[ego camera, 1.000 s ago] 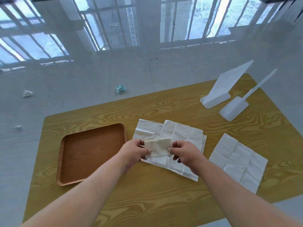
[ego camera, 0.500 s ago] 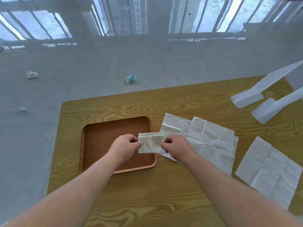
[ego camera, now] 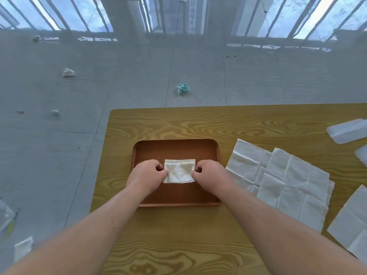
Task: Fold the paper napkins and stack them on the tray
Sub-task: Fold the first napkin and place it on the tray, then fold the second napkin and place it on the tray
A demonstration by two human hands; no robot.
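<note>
Both hands hold a folded napkin [ego camera: 179, 171] over the middle of the brown tray [ego camera: 176, 144], which sits on the wooden table [ego camera: 178, 124]. The left hand [ego camera: 146, 174] pinches the napkin's left edge, fingers curled; the right hand [ego camera: 210, 174] pinches its right edge the same way. Whether the napkin touches the tray floor cannot be told. Just right of the tray lie unfolded napkins [ego camera: 286, 181], overlapping, and another sheet [ego camera: 351, 221] lies near the table's right edge. White plastic pieces [ego camera: 346, 132] sit at far right. Crumpled scraps [ego camera: 182, 88] dot the floor beyond.
</note>
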